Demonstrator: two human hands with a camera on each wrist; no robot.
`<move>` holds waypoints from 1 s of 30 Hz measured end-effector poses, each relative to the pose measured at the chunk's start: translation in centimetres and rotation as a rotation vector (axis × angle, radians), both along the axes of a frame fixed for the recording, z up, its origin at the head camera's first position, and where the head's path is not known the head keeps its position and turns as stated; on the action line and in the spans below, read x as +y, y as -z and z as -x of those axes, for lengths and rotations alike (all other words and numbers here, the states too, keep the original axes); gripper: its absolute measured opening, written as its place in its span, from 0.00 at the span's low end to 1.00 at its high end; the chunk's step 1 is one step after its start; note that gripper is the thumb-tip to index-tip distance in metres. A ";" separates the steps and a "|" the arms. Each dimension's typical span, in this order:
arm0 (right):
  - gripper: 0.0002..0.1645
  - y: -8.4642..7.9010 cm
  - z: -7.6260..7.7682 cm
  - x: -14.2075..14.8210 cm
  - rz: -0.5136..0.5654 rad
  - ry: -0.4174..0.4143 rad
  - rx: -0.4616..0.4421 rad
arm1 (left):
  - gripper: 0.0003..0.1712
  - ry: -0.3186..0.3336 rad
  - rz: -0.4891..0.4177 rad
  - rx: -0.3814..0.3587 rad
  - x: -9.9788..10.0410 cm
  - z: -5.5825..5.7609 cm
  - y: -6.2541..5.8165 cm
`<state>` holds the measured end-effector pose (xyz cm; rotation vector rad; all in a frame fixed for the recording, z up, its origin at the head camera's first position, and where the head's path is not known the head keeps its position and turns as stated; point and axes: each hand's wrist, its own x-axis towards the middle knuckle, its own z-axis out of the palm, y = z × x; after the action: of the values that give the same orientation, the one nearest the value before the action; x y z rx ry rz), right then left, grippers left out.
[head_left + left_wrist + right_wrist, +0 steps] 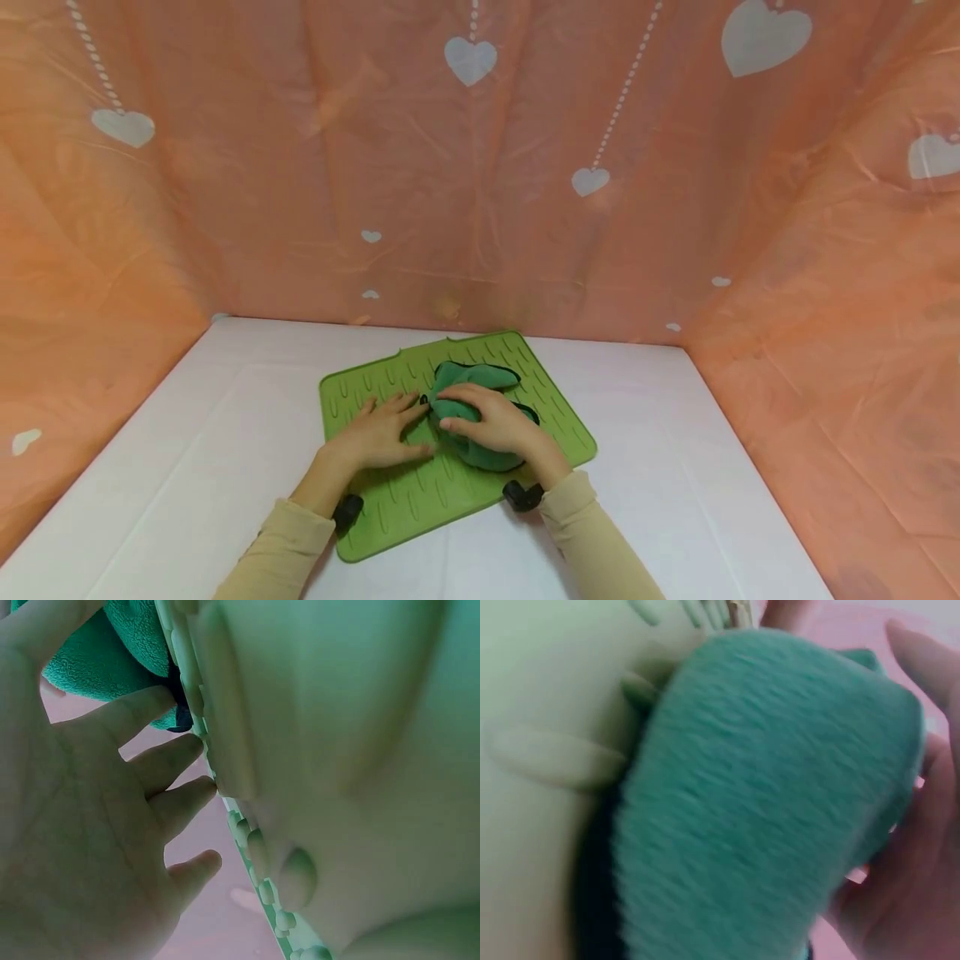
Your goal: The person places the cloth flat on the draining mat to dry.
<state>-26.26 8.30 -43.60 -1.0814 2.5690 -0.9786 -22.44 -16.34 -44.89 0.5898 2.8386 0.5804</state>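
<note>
A green cloth (480, 377) with dark edging lies bunched on a lime-green ridged mat (408, 500). My right hand (495, 423) grips the bunched cloth from above, thumb and fingers bent over its folds. The fuzzy cloth (757, 772) fills most of the right wrist view, partly covering the fingers. To its left, my left hand (378, 435) is spread over the mat with fingers apart. In the left wrist view the left hand's (90, 795) fingertips rest at the mat's surface, the index finger right at the cloth's (97, 664) dark edge.
The mat lies at an angle on a white-covered table (637, 517). An orange curtain (480, 183) with white hearts encloses the back and both sides. Black wrist cameras sit under the left (347, 512) and right (522, 496) wrists.
</note>
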 end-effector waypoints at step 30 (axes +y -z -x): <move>0.15 0.5 2.2 5.8 -0.094 0.211 -0.002 | 0.09 0.208 -0.205 0.077 -1.0 4.8 0.1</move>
<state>-28.44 14.14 -44.06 -0.7977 2.7392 -0.8905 -27.24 -17.35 -44.98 0.9482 2.7575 0.8313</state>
